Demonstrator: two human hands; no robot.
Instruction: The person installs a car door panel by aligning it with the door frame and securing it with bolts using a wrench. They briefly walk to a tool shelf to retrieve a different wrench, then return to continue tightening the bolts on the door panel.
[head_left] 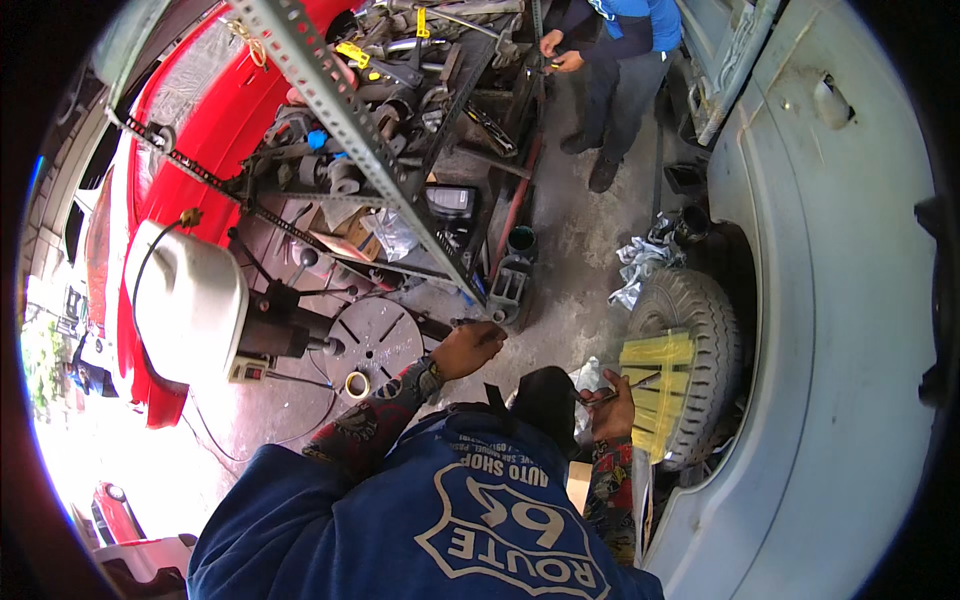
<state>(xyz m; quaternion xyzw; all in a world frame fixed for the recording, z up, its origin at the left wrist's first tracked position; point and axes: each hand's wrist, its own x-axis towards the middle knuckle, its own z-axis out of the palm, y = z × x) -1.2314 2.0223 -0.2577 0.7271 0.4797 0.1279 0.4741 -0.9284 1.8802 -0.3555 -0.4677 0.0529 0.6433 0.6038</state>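
Head view, landmark the tyre (pixel 712 372): right hand (pixel 613 408), just left of it, closed round a slim metal tool (pixel 598 397); left hand (pixel 468 350), farther left, fingers curled, contents cannot be told; yellow strips (pixel 660 372) across its side; crumpled silver sheet (pixel 640 265) beyond; grey vehicle body (pixel 840 300) to its right.

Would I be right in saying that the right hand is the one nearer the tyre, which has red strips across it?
Not quite: as the head view shows, the strips across the tyre are yellow, not red. The right hand is indeed the one nearer the tyre.
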